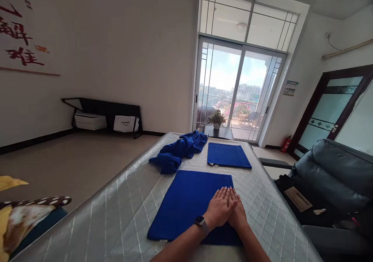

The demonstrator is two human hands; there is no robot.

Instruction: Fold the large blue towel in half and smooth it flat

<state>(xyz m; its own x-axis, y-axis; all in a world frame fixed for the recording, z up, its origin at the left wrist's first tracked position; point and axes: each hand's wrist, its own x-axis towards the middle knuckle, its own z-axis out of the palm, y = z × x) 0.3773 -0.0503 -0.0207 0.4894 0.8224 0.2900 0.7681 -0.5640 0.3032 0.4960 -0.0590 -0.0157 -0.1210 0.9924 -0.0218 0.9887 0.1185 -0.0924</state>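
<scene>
Running off the left edge, some patterned fabric (32,219) is cut short. Crumpled blue cloth (180,151), its shape hard to read, lies on the mattress (122,219). Nearer, a flat blue cloth (186,205) is partly covered: the left hand (220,207) rests on it, fingers straight, palm unseen, hiding part of the similarly flattened right hand (239,215). The sofa (340,180) is cropped rightward.

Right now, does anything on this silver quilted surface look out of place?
The crumpled royal-blue fabric heap toward the far left of the silver quilted surface looks untidy: it lies bunched and twisted, while the far rectangular blue cloth and the near rectangular blue cloth lie flat. I see no spill.
</scene>
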